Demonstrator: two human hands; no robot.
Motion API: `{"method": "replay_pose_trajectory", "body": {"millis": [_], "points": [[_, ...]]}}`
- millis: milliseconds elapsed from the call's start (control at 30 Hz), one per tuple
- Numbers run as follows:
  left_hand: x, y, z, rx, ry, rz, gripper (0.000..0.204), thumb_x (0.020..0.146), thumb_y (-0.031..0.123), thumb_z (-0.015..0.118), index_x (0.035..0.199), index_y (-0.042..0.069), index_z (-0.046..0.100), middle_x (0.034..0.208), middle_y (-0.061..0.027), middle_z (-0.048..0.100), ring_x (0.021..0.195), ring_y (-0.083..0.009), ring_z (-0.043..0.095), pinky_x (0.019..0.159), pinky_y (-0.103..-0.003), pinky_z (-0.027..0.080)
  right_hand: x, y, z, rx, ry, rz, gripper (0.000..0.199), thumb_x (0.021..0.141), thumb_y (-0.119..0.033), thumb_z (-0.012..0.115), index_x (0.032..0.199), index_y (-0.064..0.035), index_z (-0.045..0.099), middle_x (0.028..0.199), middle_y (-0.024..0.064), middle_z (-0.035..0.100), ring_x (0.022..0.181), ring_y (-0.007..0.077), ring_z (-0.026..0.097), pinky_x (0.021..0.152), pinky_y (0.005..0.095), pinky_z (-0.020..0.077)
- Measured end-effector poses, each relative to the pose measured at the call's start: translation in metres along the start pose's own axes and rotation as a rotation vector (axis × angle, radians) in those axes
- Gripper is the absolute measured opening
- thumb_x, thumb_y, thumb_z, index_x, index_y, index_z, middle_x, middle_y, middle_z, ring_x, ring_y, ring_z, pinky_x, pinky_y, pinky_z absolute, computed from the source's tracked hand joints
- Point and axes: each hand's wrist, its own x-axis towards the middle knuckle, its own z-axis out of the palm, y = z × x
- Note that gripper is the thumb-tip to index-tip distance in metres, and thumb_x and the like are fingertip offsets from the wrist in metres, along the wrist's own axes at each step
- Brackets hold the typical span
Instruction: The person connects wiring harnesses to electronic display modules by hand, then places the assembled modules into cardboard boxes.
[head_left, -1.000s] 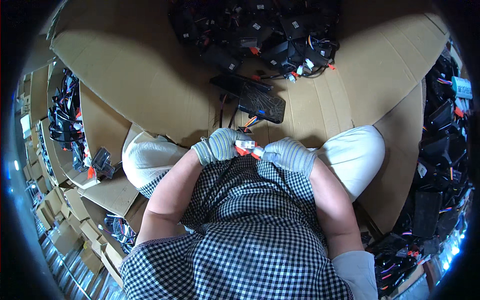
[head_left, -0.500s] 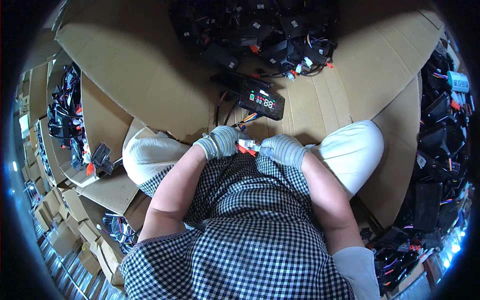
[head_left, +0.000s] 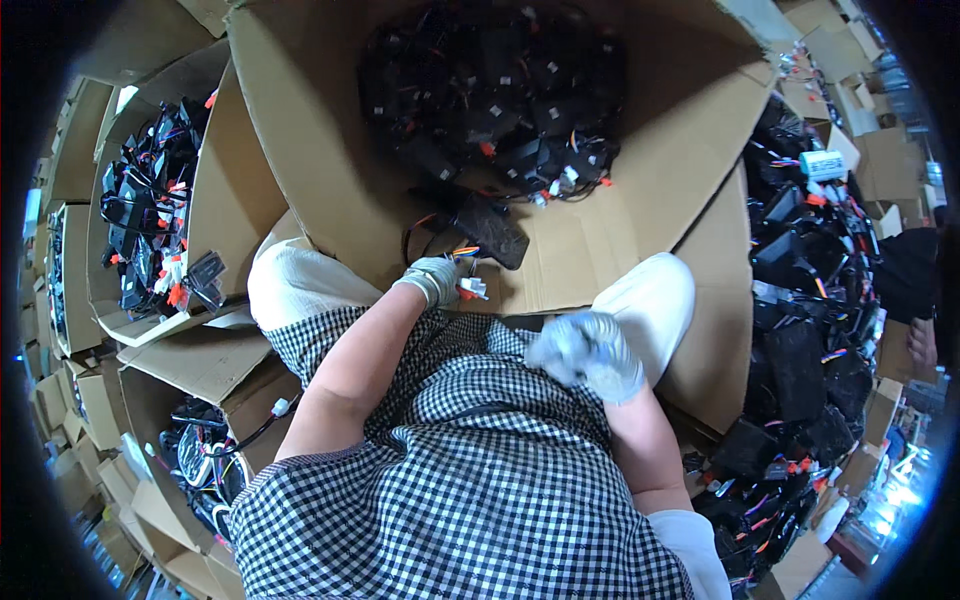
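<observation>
The left hand grips a white connector with orange wires, fingers closed on it, at the near edge of the big cardboard box. The wires run up to a flat black module lying on the box floor. The right hand hangs blurred over the lap — I cannot tell whether its fingers hold anything. A one-handed tug could drag the module, snag its leads in the tangled pile behind, or strain the plug.

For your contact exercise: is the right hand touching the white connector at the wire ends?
Apart. The head view shows the right hand pulled back over the lap, clear of the white connector held by the left hand.
</observation>
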Motion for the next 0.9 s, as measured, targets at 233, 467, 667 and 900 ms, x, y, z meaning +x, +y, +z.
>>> {"method": "replay_pose_trajectory", "body": {"millis": [233, 467, 667, 900], "points": [[0.019, -0.014, 0.015, 0.304, 0.14, 0.151, 0.039, 0.077, 0.025, 0.065, 0.114, 0.017, 0.056, 0.098, -0.0045, 0.064, 0.086, -0.0226, 0.062, 0.076, -0.033, 0.049, -0.074, 0.003, 0.01, -0.213, -0.319, -0.432, 0.047, 0.089, -0.035, 0.049, 0.117, 0.0021, 0.05, 0.114, 0.0182, 0.055, 0.107, 0.0301, 0.053, 0.093, 0.0406, 0.0405], [0.014, -0.014, 0.014, 0.652, 0.149, 0.141, 0.044, 0.07, 0.032, 0.068, 0.109, 0.014, 0.058, 0.099, -0.0101, 0.064, 0.089, -0.0285, 0.061, 0.078, -0.036, 0.048, -0.039, -0.084, 0.03, -0.043, -0.535, -0.776, 0.035, 0.093, -0.038, 0.036, 0.089, -0.0082, 0.053, 0.079, 0.005, 0.054, 0.069, 0.0145, 0.052, 0.062, 0.033, 0.0424], [0.0, -0.003, 0.004, 0.591, 0.154, 0.167, 0.037, 0.07, 0.034, 0.067, 0.101, 0.015, 0.063, 0.091, -0.0099, 0.065, 0.085, -0.0285, 0.062, 0.075, -0.037, 0.047, -0.013, -0.082, -0.002, -0.525, 0.371, -0.798, 0.027, 0.09, -0.031, 0.048, 0.083, -0.0058, 0.054, 0.07, 0.0025, 0.051, 0.055, 0.01, 0.043, 0.05, 0.0254, 0.0344], [-0.051, 0.051, -0.01, 0.44, 0.201, 0.434, 0.031, 0.072, 0.036, 0.063, 0.097, 0.017, 0.063, 0.087, -0.0099, 0.064, 0.078, -0.0308, 0.061, 0.07, -0.038, 0.048, 0.15, -0.005, -0.215, -1.441, 0.747, 0.077, 0.025, 0.09, -0.025, 0.046, 0.089, -0.0076, 0.064, 0.074, 0.0096, 0.064, 0.063, 0.0221, 0.059, 0.058, 0.0337, 0.0453]]}}
